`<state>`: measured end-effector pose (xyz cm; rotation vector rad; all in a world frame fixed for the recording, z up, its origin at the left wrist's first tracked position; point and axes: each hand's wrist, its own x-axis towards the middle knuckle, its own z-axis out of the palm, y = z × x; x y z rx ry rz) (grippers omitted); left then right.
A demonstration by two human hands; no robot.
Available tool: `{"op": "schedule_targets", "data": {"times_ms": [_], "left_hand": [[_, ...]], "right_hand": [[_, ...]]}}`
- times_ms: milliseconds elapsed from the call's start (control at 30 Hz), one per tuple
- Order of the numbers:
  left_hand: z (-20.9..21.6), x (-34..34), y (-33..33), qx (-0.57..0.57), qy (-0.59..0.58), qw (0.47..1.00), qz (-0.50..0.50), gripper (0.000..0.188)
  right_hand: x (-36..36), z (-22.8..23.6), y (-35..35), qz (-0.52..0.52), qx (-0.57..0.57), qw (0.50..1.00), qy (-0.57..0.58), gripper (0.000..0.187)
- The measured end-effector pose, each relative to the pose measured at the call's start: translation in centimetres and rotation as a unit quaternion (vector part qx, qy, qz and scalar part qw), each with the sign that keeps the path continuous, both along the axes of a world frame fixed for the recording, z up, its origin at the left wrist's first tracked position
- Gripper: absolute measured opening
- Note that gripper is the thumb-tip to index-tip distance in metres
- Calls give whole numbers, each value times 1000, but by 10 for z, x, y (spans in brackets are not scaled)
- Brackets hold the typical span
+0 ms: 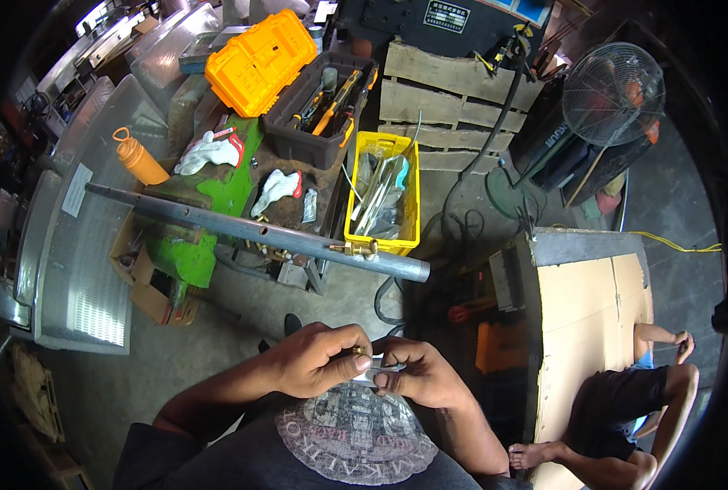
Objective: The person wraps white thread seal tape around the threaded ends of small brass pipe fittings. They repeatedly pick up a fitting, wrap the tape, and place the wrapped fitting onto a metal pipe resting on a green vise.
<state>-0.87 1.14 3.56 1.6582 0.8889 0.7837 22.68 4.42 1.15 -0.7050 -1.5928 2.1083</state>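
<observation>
Close to my chest, my two hands are working on something small. My left hand [325, 359] pinches a small brass-coloured fitting [358, 351], mostly covered by the fingers. The fingers of my right hand [421, 373] are closed on a strip of white tape [370, 372] that spans the gap between the hands. Whether the tape touches the fitting is hidden. Ahead of my hands, a long grey metal pipe [299, 241] lies across a green clamp stand [180, 257]. A brass valve [356, 248] is fixed near its threaded right end.
On the bench are white work gloves [277, 191], an orange bottle [139, 161] and an open toolbox [299, 147]. A yellow crate [413, 214] of rods stands beside it. At right, a person [625, 408] sits on cardboard [580, 327]; a fan [613, 94] stands behind.
</observation>
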Motion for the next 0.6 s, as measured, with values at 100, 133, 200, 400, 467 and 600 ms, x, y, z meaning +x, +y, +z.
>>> {"op": "schedule_targets", "data": {"times_ms": [100,133,200,400,467,600], "left_hand": [[-3,-2,2,-1,9,1000,-20,27],[-4,-4,3,-5,15,999,-33,27],[-5,-8,4,-14,28,998,-58,27],[-8,-13,1,-10,10,995,-94,27],[-10,-13,0,-6,-10,996,-88,28],[-7,-14,0,-30,-52,993,-102,31]], "right_hand": [[-2,2,1,19,5,1000,16,30],[-3,4,1,21,8,1000,10,31],[-5,8,1,26,14,1000,-2,33],[-11,7,4,51,4,999,-6,32],[-13,6,3,46,-8,999,4,33],[-13,1,3,59,13,998,9,33]]}}
